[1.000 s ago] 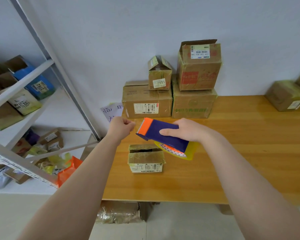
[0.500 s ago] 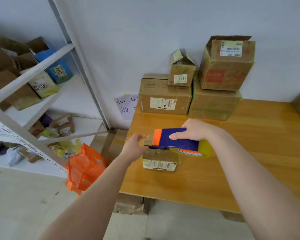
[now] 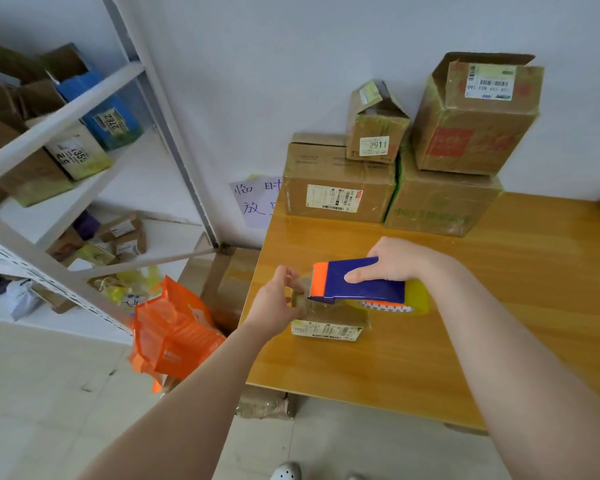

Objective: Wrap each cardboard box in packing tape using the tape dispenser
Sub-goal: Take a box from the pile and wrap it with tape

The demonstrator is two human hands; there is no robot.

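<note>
**Tape end pinched over a small box near the tabletop edge**

Head view: A small cardboard box [image 3: 329, 318] is seen lying on the wooden tabletop [image 3: 499, 306], close to its left edge and well apart from the stacked boxes [image 3: 340, 188] against the wall. The tape dispenser [image 3: 357, 284], blue with an orange nose, is gripped from above by the right hand [image 3: 394, 259], whose fingers are closed around its body; the yellowish tape roll [image 3: 418, 301] shows beneath it. The dispenser is held just above the box's top. The left hand [image 3: 279, 301] is closed in a pinch at the dispenser's nose, apparently on the free tape end, which is too clear to be made out with certainty.

Several risks can be judged from this. The box is held down by neither hand, so it could be dragged or lifted by the tape once tension is applied, and it could be pushed off the nearby edge towards the orange bag [image 3: 174, 336] on the floor. The loose end could fold and stick to itself or to the fingers. The left fingertips are close to the serrated cutter at the nose, so a nick is possible if the dispenser is jerked.
</note>
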